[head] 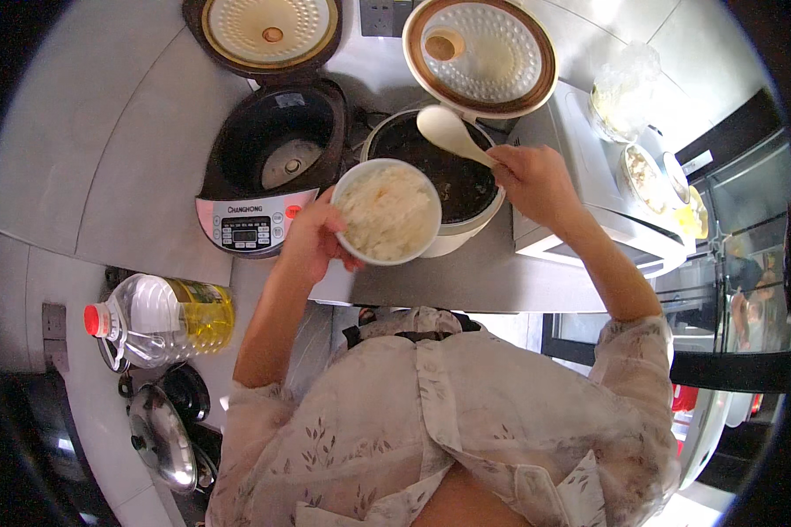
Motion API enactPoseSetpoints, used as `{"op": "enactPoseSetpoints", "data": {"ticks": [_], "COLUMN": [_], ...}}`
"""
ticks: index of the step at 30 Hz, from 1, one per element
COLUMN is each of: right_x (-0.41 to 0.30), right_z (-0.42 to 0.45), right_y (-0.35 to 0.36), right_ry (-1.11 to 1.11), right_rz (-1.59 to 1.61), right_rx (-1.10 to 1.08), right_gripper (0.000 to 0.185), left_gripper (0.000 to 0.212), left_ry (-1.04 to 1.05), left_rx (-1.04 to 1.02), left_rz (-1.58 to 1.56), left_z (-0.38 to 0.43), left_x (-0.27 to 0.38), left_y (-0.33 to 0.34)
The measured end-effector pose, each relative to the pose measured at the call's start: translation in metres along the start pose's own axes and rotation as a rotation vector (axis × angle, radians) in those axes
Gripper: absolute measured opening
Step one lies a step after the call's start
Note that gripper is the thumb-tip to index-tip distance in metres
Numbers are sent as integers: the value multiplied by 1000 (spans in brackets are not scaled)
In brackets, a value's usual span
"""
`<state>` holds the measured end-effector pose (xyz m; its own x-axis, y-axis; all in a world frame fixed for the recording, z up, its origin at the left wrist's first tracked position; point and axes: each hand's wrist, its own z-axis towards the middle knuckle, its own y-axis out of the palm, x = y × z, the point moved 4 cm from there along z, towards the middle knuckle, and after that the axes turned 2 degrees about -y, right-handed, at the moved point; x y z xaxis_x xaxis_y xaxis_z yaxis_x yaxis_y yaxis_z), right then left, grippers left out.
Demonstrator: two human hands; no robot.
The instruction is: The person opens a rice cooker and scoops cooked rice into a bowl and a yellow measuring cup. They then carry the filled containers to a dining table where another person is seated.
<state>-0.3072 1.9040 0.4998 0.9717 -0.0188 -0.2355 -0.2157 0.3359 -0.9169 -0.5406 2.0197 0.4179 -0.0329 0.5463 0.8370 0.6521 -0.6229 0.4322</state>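
Note:
My left hand [316, 240] grips the side of a white bowl [437, 217] of cooked rice [387, 211]. The bowl hangs in front of an open white rice cooker [461, 230] and covers part of its rim. In my right hand [534, 184] is the handle of a pale rice paddle [451, 135], its broad end raised over the cooker's dark inner pot [461, 188]. The cooker's lid [484, 56] stands up behind it. To the left is a Changhong rice cooker [257, 227], its lid [270, 33] raised and its inside dark, with a metal heating plate [291, 165] showing at the bottom.
A large bottle of yellow oil [171, 319] and a steel pan lid [161, 438] are on the left. At the right, a white appliance [560, 224] bears bowls of food [643, 178] and a bag-covered bowl [623, 92]. Wall sockets [385, 16] sit behind the cookers.

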Motion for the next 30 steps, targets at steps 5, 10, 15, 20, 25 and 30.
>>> {"op": "enactPoseSetpoints", "data": {"ticks": [5, 10, 15, 20, 25, 30], "right_x": [45, 59, 75, 67, 39, 9], "right_z": [42, 68, 79, 76, 69, 53], "right_y": [80, 111, 139, 170, 179, 154], "right_ry": [385, 81, 279, -374, -266, 1], "right_rz": [-26, -176, 18, -161, -129, 62], "right_rx": [-604, -801, -859, -599, -458, -385], "right_gripper": [14, 21, 22, 19, 17, 15], "left_gripper": [65, 62, 60, 60, 60, 61], "left_ry": [-68, -74, -68, -85, -78, -82], "left_rx": [60, 136, 161, 205, 142, 117], "left_rz": [-100, -159, -190, -206, -196, -197], "left_z": [-25, -30, -28, -24, -23, -21], "left_x": [-27, -39, -40, -43, -41, -43], "left_y": [-34, -45, -38, -38, -41, -43]}}
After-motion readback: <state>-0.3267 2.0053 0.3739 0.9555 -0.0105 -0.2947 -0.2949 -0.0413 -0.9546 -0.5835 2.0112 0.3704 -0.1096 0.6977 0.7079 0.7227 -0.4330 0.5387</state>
